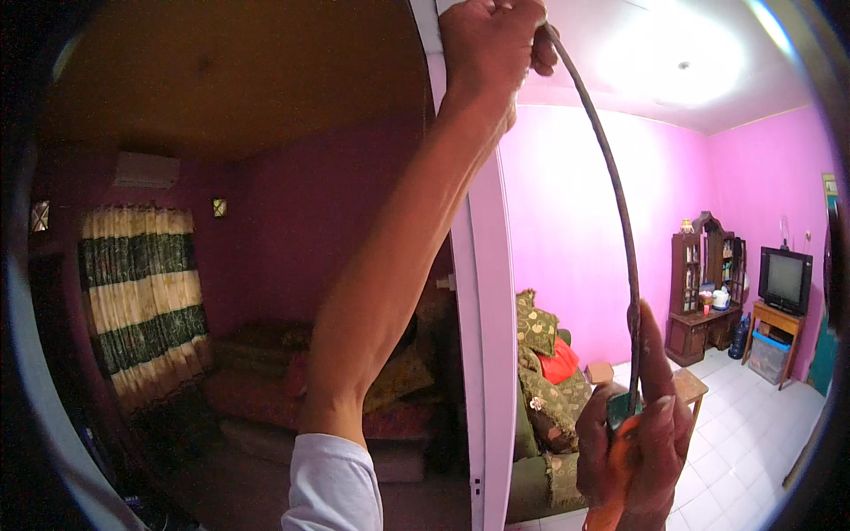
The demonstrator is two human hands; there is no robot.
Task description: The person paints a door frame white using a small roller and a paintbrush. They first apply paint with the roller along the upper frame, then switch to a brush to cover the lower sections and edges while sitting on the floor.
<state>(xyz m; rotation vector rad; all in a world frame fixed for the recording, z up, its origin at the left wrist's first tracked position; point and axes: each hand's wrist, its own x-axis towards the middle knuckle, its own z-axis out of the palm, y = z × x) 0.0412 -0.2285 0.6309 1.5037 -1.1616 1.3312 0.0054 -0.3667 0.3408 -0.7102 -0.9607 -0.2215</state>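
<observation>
Cord, dark and slender [616, 177], 1 length: gently bowed, running from the upper hand down to the lower. Left hand [491, 49], 1: raised high, fingers closed in a fist on the cord's upper end; white sleeve [334, 482] on that arm. Right hand [662, 438], 1: held low, closed around an orange-handled tool [620, 473] with a green upper part [617, 411] (exact kind not clear), the cord's lower end at the green; whether fixed there cannot be told. 1 finger extends upward beside the cord. Background: pale doorframe [489, 354], upright, between 2 rooms. Left, dim: striped curtain [146, 283]. Right, bright: patterned sofa [549, 416], red cushion [558, 361], dark wooden cabinet [689, 332], television [785, 276] on a wooden stand [779, 319]
</observation>
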